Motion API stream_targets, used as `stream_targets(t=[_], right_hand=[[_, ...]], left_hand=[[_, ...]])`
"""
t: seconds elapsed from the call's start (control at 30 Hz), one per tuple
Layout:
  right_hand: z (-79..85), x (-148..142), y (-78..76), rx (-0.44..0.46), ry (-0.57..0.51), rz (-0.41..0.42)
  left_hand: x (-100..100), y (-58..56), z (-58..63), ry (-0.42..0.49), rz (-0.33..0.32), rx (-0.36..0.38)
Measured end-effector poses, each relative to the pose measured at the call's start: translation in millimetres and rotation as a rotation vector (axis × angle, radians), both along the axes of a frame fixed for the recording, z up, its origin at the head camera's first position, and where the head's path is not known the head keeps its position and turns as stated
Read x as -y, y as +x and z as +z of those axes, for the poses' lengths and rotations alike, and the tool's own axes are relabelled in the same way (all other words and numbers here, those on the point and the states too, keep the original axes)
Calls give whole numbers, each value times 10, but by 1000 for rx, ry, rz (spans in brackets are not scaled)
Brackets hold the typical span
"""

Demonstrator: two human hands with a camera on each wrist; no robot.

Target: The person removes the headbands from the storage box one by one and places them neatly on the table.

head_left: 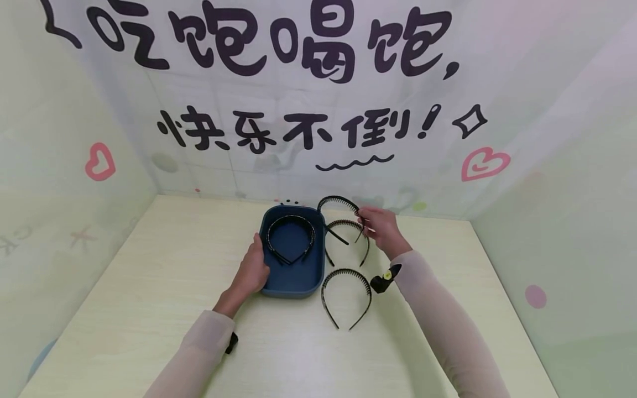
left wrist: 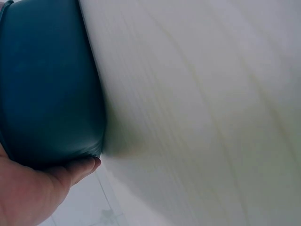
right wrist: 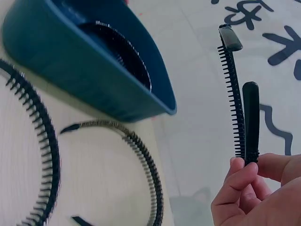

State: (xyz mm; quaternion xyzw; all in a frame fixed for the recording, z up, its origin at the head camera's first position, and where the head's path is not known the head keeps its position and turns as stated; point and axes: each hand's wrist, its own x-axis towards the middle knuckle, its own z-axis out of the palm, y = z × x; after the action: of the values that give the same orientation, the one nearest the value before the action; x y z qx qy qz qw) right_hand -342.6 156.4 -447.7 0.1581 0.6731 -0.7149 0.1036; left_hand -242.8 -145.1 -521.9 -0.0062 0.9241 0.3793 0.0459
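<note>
My left hand holds the left side of a dark blue plastic bin, its fingers against the outer wall and the thumb at the rim. Inside the bin lie black headbands, overlapping each other. My right hand pinches a black toothed headband near one end, raised beside the bin's back right corner. In the right wrist view this headband appears edge-on, teeth to the left. Beneath it, a second toothed headband lies on the table, right of the bin.
Nearer the front, another toothed headband lies on the pale wooden table, its ends toward me. A white printed backdrop stands behind the table, with side panels left and right. Black wrist cameras are strapped at the sleeves.
</note>
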Motion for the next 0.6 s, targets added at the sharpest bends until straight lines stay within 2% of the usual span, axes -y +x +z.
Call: stream_targets(t=[0.3, 0.6], right_hand=[[-108, -347, -12, 19, 4, -57], [-211, -689, -17, 42, 61, -105]], left_hand=[[-1, 4, -9, 4, 2, -10], [-7, 2, 0, 12, 7, -3]])
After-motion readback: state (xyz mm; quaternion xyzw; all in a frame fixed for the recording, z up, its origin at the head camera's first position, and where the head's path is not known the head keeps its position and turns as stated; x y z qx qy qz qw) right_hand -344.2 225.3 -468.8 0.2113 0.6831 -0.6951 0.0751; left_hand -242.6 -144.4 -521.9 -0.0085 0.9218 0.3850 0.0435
